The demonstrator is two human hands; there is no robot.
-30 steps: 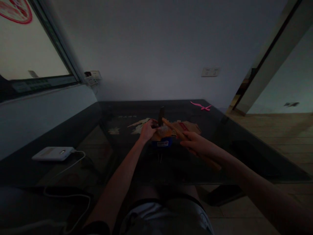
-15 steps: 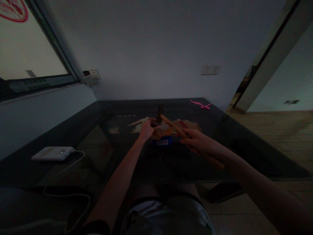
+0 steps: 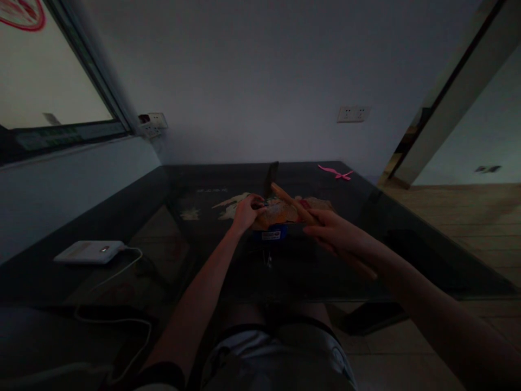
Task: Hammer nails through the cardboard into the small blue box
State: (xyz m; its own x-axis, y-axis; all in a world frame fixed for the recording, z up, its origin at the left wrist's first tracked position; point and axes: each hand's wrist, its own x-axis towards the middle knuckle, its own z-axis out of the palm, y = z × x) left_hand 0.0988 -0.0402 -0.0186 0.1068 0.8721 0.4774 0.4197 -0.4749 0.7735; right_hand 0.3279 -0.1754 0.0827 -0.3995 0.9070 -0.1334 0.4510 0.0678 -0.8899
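My right hand is wrapped around the long wooden handle of a hammer. Its dark head stands upright above a brown, crinkled piece in the middle of the table. My left hand lies at the left edge of that piece, thumb and fingers pinched together close to the hammer head. Whatever is between those fingers is too small and dark to make out. Under the brown piece, a blue box with a white label shows. Brown paper with a red mark extends to the right, partly behind the handle.
A white power bank with a white cable lies on the dark glossy table at left. Pink strips lie at the back right. Small thin bits are in front of the blue box. Behind the table rises a wall with sockets.
The hammer head has risen a little and shifted slightly right, away from the brown piece. My left hand has stayed nearly in place.
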